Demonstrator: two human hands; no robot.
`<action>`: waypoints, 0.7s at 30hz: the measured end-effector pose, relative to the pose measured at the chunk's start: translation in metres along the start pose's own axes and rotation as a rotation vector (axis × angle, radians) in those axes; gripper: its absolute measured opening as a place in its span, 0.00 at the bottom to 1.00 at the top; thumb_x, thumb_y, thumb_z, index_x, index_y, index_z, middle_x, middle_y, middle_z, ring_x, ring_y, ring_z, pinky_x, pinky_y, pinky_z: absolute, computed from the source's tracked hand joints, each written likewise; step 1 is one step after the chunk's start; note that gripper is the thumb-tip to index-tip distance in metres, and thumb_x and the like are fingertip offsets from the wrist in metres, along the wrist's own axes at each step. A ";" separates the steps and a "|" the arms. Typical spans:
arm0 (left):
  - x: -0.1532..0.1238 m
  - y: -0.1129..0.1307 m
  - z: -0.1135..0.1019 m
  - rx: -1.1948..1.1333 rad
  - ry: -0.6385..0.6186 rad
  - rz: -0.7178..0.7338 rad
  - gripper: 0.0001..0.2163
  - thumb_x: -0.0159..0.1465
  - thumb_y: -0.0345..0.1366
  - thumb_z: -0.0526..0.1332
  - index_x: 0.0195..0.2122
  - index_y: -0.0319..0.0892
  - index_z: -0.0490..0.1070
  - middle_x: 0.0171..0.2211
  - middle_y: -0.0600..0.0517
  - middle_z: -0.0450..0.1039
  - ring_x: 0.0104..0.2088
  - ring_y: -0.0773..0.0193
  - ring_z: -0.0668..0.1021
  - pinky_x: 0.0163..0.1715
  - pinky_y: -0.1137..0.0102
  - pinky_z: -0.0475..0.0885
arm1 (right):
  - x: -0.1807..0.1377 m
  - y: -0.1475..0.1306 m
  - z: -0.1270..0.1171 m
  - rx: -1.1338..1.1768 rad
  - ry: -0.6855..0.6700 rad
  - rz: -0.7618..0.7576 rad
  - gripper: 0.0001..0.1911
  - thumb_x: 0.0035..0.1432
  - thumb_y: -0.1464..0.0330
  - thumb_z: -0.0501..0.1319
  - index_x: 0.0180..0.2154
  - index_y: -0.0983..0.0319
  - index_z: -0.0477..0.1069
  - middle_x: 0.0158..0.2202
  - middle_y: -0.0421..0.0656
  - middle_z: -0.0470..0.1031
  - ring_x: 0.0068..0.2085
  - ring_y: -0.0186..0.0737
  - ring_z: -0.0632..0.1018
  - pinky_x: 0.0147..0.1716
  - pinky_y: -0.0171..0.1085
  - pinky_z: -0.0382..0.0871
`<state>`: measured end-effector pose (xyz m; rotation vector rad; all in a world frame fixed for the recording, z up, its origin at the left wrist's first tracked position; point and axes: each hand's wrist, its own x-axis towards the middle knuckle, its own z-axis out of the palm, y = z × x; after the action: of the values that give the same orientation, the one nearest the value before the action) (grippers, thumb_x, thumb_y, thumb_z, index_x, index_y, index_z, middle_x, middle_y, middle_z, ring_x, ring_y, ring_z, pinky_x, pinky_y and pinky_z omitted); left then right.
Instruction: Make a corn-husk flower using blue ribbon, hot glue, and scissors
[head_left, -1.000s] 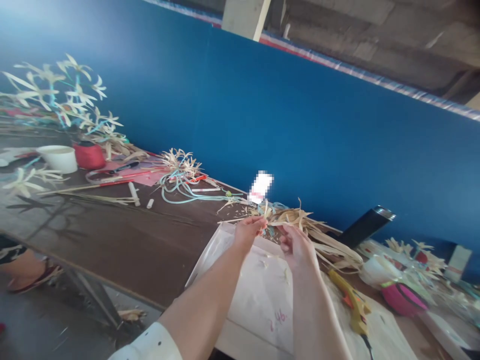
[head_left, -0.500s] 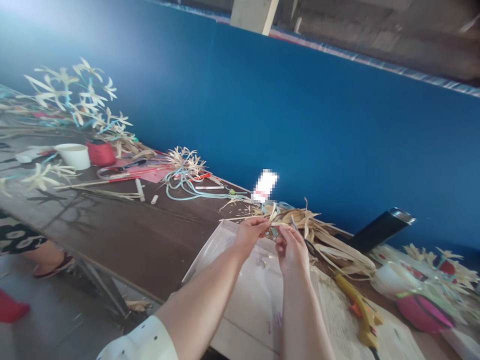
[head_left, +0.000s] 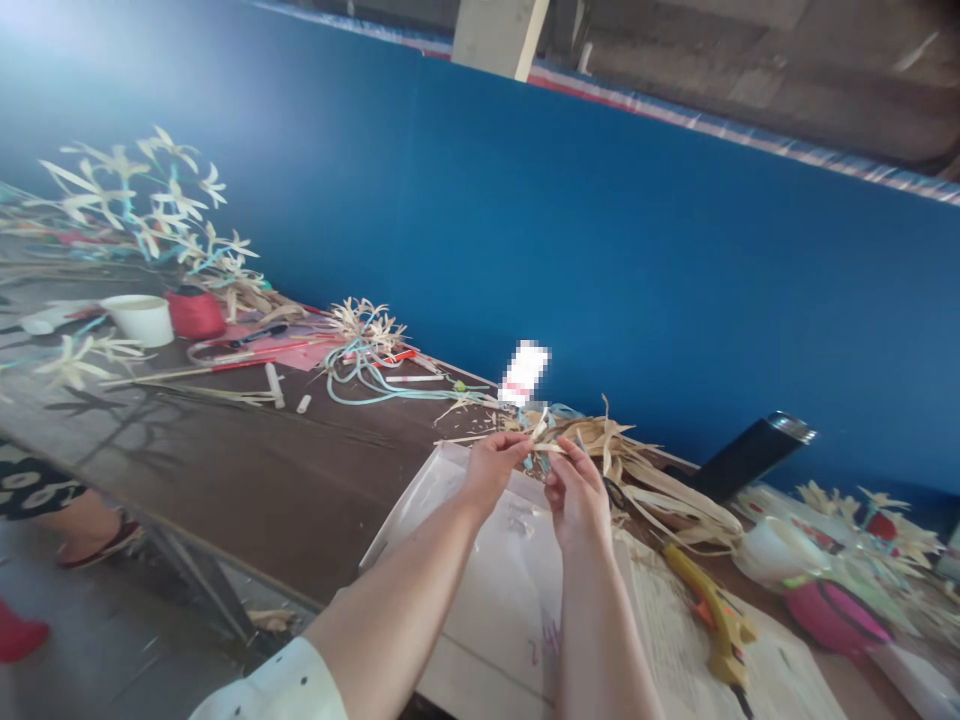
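Pinching one straw strip [head_left: 546, 447], left hand [head_left: 491, 470] and right hand [head_left: 577, 497] fingers closed tight.

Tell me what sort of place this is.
Probably a craft workshop making straw flowers: finished pale flowers stand along a long wooden table, dried strips lie heaped, and a yellow glue gun rests nearby.

thing: a small pale straw piece [head_left: 541, 440], thin dried strips bunched together.
state: pinched at both ends, off the table, strips splaying upward.
pose: roughly level between my left hand [head_left: 491, 468] and my right hand [head_left: 576, 495].
place: above the far edge of the white sheet [head_left: 495, 590], just in front of the loose straw pile [head_left: 645, 470].
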<state>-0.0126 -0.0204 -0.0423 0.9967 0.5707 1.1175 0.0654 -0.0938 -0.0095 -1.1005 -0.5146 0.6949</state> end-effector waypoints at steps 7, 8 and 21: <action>-0.001 0.003 -0.001 0.032 0.000 0.019 0.13 0.48 0.40 0.66 0.33 0.38 0.77 0.27 0.50 0.75 0.28 0.68 0.72 0.31 0.72 0.66 | 0.003 0.002 -0.003 0.003 0.014 -0.019 0.20 0.37 0.64 0.71 0.35 0.62 0.71 0.26 0.37 0.72 0.19 0.24 0.65 0.14 0.24 0.52; -0.002 0.004 0.000 0.036 0.001 0.019 0.13 0.48 0.40 0.66 0.33 0.38 0.77 0.27 0.51 0.75 0.28 0.68 0.72 0.31 0.72 0.66 | 0.004 0.003 -0.004 0.008 0.025 -0.032 0.20 0.36 0.64 0.71 0.34 0.62 0.71 0.26 0.37 0.71 0.19 0.24 0.65 0.14 0.24 0.51; -0.001 0.010 -0.001 -0.096 0.050 -0.014 0.13 0.47 0.39 0.67 0.32 0.36 0.76 0.23 0.53 0.71 0.23 0.72 0.70 0.28 0.74 0.65 | -0.003 0.001 -0.011 -0.745 -0.022 -0.362 0.14 0.47 0.59 0.63 0.33 0.62 0.76 0.27 0.43 0.75 0.27 0.38 0.72 0.30 0.37 0.66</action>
<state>-0.0183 -0.0200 -0.0337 0.8833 0.5581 1.1492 0.0706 -0.1021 -0.0150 -1.6323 -1.0085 0.1827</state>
